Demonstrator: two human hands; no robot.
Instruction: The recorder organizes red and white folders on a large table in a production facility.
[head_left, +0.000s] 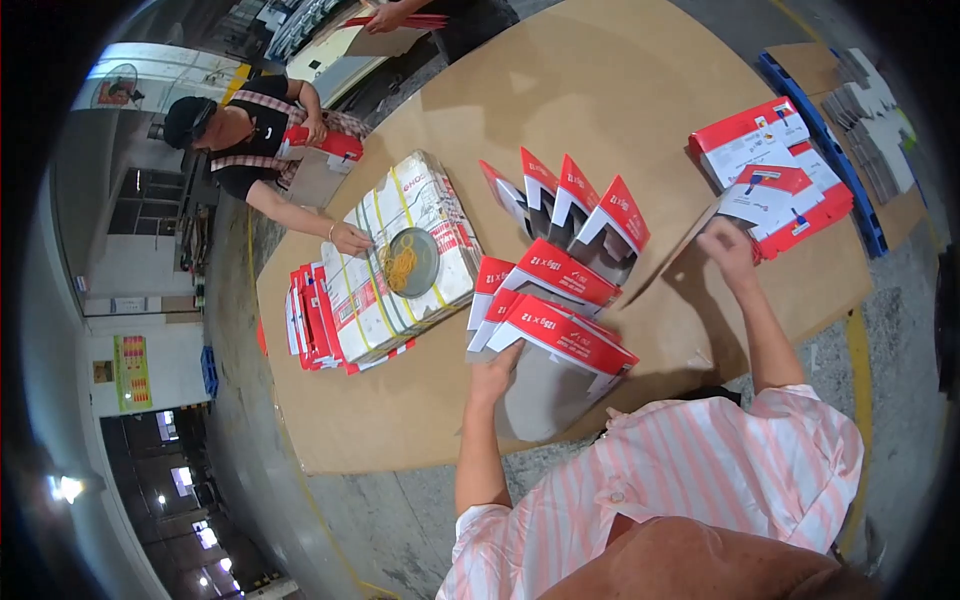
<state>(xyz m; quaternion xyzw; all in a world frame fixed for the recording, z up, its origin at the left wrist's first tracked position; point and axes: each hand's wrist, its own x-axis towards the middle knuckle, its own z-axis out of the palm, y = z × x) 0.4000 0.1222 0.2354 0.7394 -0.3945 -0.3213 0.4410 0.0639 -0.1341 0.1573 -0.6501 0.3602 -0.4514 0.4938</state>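
The left hand point(492, 372) grips the near edge of the folded red-and-white cartons point(560, 330) lying mid-desk point(600, 90), their long axis slanting right. The right hand point(728, 250) reaches farther, pinching a flat carton point(745, 205) off the right stack point(775, 160).

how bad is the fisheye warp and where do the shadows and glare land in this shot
Head view: strong fisheye warp, with a black rim at the corners and the brown table edges bowing. Soft shadows sit under the folded red-and-white cartons by the left hand and below the right hand. A lamp at lower left flares; the background there is dark. The centre is sharp.
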